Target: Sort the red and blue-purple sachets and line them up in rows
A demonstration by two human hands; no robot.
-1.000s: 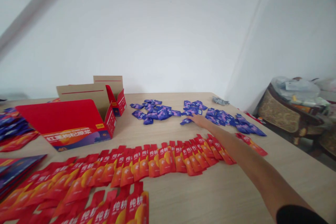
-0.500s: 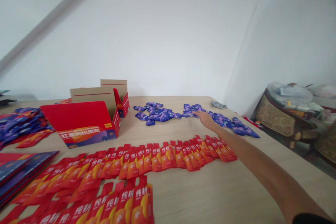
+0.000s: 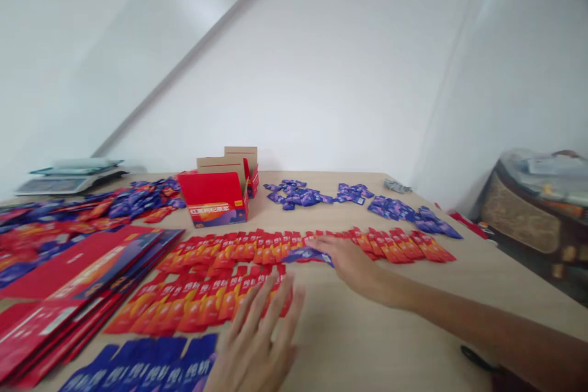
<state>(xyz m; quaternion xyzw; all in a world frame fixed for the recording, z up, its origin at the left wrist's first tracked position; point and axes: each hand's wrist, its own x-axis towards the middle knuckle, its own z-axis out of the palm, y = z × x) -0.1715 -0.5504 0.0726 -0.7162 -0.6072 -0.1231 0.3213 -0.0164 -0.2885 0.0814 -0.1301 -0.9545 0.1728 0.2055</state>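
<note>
My right hand (image 3: 342, 257) is closed on a purple pouch (image 3: 307, 254), held over the near edge of the back row of red pouches (image 3: 239, 248). My left hand (image 3: 260, 337) is low in the middle, blurred, with its fingers spread and nothing seen in it. It partly covers the right end of a front row of red pouches (image 3: 202, 300). Left of that hand, at the bottom edge, lies a row of purple pouches (image 3: 151, 367).
Red open boxes (image 3: 211, 196) stand at the back. Loose purple pouches (image 3: 303, 196) lie to their right. Flat red cartons (image 3: 92, 263) are stacked at left, before a mixed pouch heap (image 3: 138, 199) and a scale (image 3: 68, 184). An armchair (image 3: 523, 211) stands at right.
My right hand has come back from the far purple pouches towards me, bringing a purple pouch. My left hand has entered from below. The view has turned left and shows more of the near table.
</note>
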